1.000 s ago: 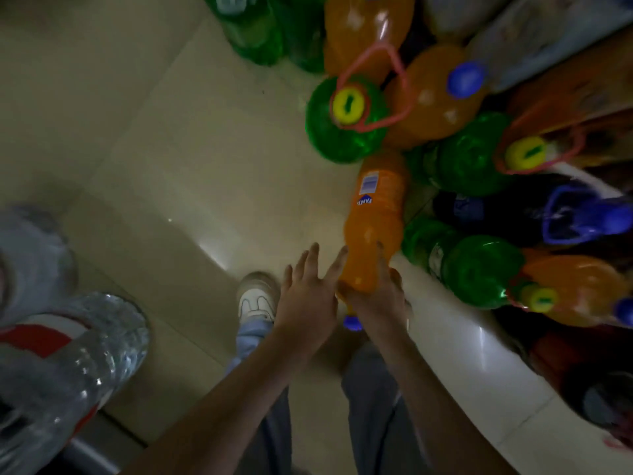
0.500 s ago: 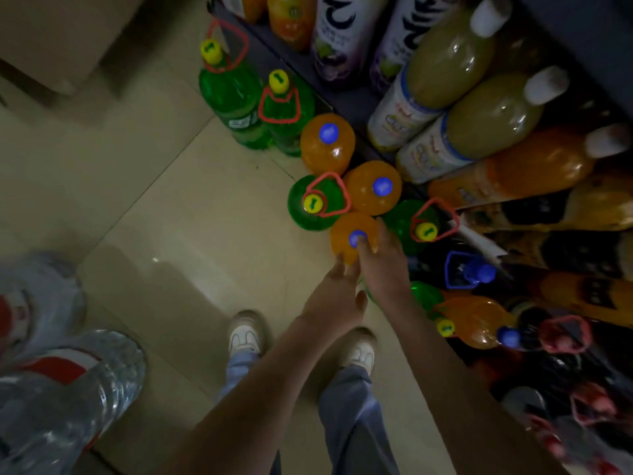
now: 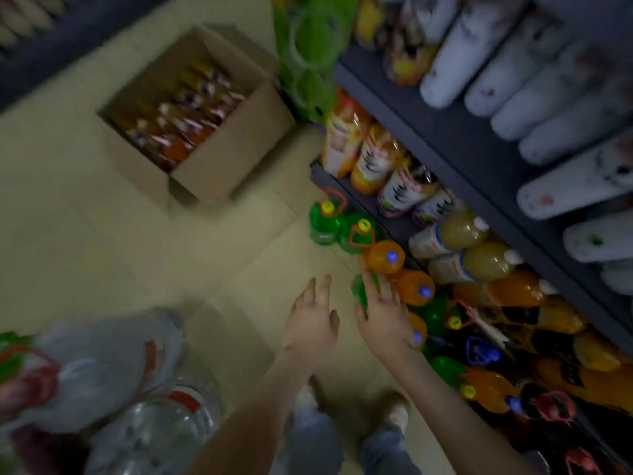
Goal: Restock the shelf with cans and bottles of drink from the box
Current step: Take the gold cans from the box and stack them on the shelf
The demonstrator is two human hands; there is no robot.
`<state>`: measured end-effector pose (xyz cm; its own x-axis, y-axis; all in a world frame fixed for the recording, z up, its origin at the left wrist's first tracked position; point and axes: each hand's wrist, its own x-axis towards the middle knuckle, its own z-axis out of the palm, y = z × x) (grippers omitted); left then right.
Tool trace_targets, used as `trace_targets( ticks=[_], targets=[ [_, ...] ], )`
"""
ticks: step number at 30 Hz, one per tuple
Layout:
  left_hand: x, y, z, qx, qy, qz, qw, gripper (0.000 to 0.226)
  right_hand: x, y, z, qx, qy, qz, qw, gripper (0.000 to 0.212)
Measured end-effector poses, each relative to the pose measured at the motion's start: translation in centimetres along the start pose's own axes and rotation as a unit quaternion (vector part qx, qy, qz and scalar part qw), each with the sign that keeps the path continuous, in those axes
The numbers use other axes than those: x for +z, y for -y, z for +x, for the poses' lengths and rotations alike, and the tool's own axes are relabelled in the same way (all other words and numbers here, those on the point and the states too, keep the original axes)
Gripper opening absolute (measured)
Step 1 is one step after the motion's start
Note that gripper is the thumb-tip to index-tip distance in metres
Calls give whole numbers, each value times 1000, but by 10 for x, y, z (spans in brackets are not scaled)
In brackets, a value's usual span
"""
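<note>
An open cardboard box (image 3: pixel 239 145) stands on the tiled floor (image 3: pixel 137 252). It lies well apart from the person's hands, ahead of them and off to their left, with one corner pointing back toward the person. Inside it, small bottles (image 3: pixel 181 114) are packed in rows, apparently upright with tops showing, though blur hides their exact kind. The box sits just beside the end of the dark shelf (image 3: pixel 445 138), which runs along the person's right.

The left hand (image 3: pixel 313 323) hovers palm down, fingers straight and slightly spread, holding nothing. It is the nearer hand to the box. The right hand (image 3: pixel 385 313) is likewise spread and holds nothing. It hangs over a green bottle (image 3: pixel 359 293) in the floor row below the shelf, and it cannot be told whether the fingertips touch that bottle. Orange bottles (image 3: pixel 387 258) with blue caps stand upright just beyond it.

The next pick likely calls for a reach forward and left, led by the left hand. Large clear water bottles (image 3: pixel 147 430) crowd the lower left.
</note>
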<state>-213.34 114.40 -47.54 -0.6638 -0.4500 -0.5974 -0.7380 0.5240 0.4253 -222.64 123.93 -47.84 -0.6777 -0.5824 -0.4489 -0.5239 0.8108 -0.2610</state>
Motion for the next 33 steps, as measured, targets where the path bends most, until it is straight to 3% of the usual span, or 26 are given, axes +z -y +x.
trace_targets(
  ticks=[8, 12, 15, 19, 27, 33],
  targets=[
    [-240, 84, 0, -42, -123, 4, 992, 66, -110, 215, 70, -135, -53, -35, 989, 71],
    [-318, 136, 28, -95, -136, 1, 986, 67, -130, 298, 130, -168, -58, -72, 981, 79],
    [-361, 188, 69, -126, -126, -2, 984, 68, -119, 355, 189, -180, -26, -60, 981, 74],
    [-406, 268, 154, -165, -98, 2, 981, 67, -80, 418, 287, -183, 62, -65, 979, 64],
    [-404, 416, 312, -216, -64, -48, 973, 67, 42, 491, 463, -186, 123, -30, 974, 78],
    [-399, 523, 412, -232, -120, -49, 964, 72, 113, 573, 565, -235, 121, 14, 964, 67]
  ],
)
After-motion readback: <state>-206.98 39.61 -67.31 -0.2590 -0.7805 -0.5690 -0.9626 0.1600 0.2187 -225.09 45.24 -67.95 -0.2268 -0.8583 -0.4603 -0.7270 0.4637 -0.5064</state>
